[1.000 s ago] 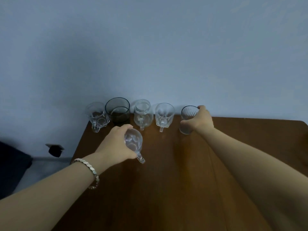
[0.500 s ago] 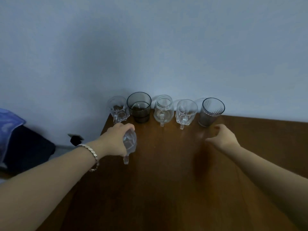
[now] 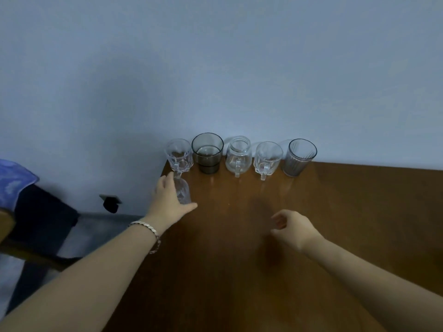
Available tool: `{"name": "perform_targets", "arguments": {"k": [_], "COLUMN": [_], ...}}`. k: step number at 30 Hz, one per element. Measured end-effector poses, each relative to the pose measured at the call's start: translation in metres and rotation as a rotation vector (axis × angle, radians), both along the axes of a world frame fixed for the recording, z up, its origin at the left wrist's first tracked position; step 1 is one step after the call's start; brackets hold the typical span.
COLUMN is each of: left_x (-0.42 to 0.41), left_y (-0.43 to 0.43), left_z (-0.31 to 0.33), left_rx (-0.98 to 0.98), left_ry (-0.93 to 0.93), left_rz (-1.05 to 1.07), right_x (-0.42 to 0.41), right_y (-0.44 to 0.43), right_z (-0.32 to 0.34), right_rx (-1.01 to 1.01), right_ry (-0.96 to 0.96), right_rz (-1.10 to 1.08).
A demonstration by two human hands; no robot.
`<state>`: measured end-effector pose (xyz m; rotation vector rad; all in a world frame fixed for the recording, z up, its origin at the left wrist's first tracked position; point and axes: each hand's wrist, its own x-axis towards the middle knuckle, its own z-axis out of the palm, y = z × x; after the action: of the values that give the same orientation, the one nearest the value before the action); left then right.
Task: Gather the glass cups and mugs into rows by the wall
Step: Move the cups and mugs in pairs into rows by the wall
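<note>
A pale wall [image 3: 239,68] backs a brown wooden table [image 3: 239,259], where five glasses line the wall. The smoky tumbler [image 3: 207,153] stands second from the table's left edge; bare wood lies open in front of it. Nearer the camera and left of the tumbler, the left hand [image 3: 169,200] grips a clear mug [image 3: 183,191] by that edge. To the right, the right hand [image 3: 293,227] hovers empty, fingers loosely curled.

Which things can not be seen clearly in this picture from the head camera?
- Clear glass mug in the left hand: the fingers cover much of it, so whether it rests on the brown wooden table is unclear.
- Table: cut off by the bottom and right edges.
- Small dark object on the wall: too small to identify.
</note>
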<state>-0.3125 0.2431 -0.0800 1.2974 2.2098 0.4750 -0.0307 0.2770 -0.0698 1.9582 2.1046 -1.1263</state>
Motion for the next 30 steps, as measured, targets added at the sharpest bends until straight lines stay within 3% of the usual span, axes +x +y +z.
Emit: {"name": "perform_targets", "arguments": {"k": [3,10,14,16,21,27,30], "left_x": [0.002,-0.018,0.012,0.044,0.145,0.271,0.325], "left_y": [-0.001,0.008,-0.008,-0.023,-0.066,-0.108,-0.124], "left_z": [0.001,-0.006,0.004,0.016,0.046,0.073,0.078], "left_rx": [0.072,0.056,0.002,-0.009,-0.256,-0.258,-0.249], "left_ry": [0.049,0.054,0.342,0.375,0.074,-0.053,-0.089], "left_rz": [0.091,0.015,-0.067,-0.175,-0.467,-0.632,-0.668], "right_x": [-0.003,-0.001,0.007,0.017,0.075,0.207,0.281], "right_y": [-0.013,-0.034,-0.052,-0.064,-0.111,-0.162,-0.172], "right_z": [0.002,0.003,0.012,0.021,0.046,0.079,0.082], "right_rx": [-0.025,-0.067,-0.119,-0.156,-0.189,-0.045,0.089], "right_ry": [-0.005,0.010,-0.053,-0.100,-0.174,-0.295,-0.420], "right_rz": [0.013,-0.007,0.070,0.127,0.227,0.247,0.125]}}
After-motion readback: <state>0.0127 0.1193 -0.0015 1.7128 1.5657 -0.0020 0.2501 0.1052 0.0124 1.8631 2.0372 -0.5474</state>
